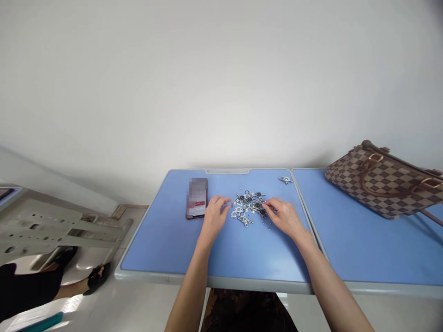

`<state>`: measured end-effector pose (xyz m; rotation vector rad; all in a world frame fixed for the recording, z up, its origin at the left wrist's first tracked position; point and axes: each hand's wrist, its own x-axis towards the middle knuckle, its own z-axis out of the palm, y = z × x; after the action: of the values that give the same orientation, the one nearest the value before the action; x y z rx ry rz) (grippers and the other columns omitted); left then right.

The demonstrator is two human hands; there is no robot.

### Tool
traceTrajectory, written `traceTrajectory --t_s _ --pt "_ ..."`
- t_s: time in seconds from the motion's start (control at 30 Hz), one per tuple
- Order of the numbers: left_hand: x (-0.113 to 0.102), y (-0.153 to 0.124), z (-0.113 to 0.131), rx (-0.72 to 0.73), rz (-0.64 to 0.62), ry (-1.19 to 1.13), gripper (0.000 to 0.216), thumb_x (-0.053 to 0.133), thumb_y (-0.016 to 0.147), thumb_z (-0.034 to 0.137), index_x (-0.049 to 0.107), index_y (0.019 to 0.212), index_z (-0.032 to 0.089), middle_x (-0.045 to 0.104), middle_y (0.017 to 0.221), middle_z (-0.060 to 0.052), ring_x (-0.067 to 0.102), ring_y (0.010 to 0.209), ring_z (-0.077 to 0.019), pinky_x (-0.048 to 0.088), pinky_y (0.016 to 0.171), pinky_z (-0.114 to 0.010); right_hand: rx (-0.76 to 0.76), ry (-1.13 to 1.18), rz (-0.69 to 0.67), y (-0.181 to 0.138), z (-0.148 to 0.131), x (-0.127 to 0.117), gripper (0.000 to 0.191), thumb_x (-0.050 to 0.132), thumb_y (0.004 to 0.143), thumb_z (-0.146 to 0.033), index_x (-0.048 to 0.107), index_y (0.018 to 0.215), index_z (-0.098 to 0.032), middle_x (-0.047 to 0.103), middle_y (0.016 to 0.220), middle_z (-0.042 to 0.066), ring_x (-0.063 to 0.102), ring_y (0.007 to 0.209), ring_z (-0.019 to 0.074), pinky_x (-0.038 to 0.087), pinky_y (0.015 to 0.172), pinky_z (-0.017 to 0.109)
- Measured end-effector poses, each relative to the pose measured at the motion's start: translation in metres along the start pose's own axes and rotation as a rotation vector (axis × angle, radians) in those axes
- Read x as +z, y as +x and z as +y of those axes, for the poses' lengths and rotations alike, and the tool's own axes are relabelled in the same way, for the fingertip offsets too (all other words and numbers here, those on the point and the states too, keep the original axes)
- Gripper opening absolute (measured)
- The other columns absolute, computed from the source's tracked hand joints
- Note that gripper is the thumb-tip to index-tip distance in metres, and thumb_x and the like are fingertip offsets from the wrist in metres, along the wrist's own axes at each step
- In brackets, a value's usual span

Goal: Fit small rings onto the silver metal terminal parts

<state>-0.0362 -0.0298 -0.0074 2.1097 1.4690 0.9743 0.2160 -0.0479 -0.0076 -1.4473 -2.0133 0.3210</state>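
A heap of small metal parts (248,204), silver brackets and dark washers, lies in the middle of the blue table (173,249). My left hand (214,214) rests at the heap's left edge, fingers bent and pinched toward a silver piece. My right hand (284,216) sits at the heap's right edge, fingers curled down onto the parts. What either hand grips is too small to make out. One separate metal piece (285,180) lies alone near the table's far right corner.
A phone (197,198) lies flat left of my left hand. A second blue table (363,249) adjoins on the right, carrying a brown checkered handbag (384,182). A grey perforated frame (38,226) and another person's sandalled foot (97,276) are at lower left. A white wall stands behind.
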Motion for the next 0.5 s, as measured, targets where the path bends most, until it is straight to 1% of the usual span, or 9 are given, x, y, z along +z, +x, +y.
traceTrajectory --t_s 0.07,0.13,0.2,0.3,0.5 --pt "0.001 -0.002 -0.001 0.034 -0.09 -0.012 0.015 0.055 0.087 0.015 0.066 0.096 0.021 0.061 0.091 -0.003 0.057 0.088 -0.0174 0.045 0.082 -0.031 0.005 -0.005 0.016 0.0 0.002 0.0 0.02 0.049 0.094 -0.029 0.063 0.082 -0.022 0.067 0.075 0.001 0.06 0.063 0.015 0.042 0.061 0.027" --pt "0.004 -0.002 0.0 0.063 -0.151 0.026 0.011 0.058 0.087 0.016 0.067 0.092 0.021 0.062 0.092 -0.003 0.057 0.09 -0.0181 0.043 0.085 -0.033 0.003 -0.007 0.011 0.0 0.002 0.001 0.02 0.049 0.094 -0.029 0.063 0.082 -0.022 0.066 0.075 0.001 0.06 0.063 0.015 0.042 0.061 0.027" --pt "0.008 -0.001 0.003 0.073 -0.182 0.085 0.009 0.06 0.086 0.017 0.066 0.089 0.022 0.063 0.095 -0.003 0.056 0.092 -0.0187 0.041 0.086 -0.034 0.002 -0.013 -0.005 0.001 0.0 0.002 0.019 0.049 0.094 -0.029 0.063 0.082 -0.022 0.067 0.076 0.001 0.059 0.062 0.0147 0.041 0.06 0.027" --pt "0.011 0.001 0.008 0.082 -0.224 0.155 0.006 0.062 0.086 0.017 0.065 0.086 0.022 0.062 0.096 -0.002 0.056 0.093 -0.0189 0.038 0.083 -0.033 0.001 -0.021 -0.02 0.001 -0.002 0.003 0.019 0.05 0.094 -0.029 0.063 0.082 -0.022 0.067 0.077 0.001 0.059 0.062 0.0147 0.041 0.06 0.027" --pt "0.01 0.003 0.012 0.081 -0.272 0.225 0.005 0.062 0.085 0.016 0.062 0.083 0.021 0.062 0.095 -0.001 0.055 0.094 -0.0194 0.034 0.08 -0.033 0.008 -0.034 -0.008 0.001 0.0 0.002 0.02 0.049 0.094 -0.029 0.064 0.083 -0.022 0.067 0.077 0.001 0.06 0.063 0.0151 0.041 0.06 0.027"
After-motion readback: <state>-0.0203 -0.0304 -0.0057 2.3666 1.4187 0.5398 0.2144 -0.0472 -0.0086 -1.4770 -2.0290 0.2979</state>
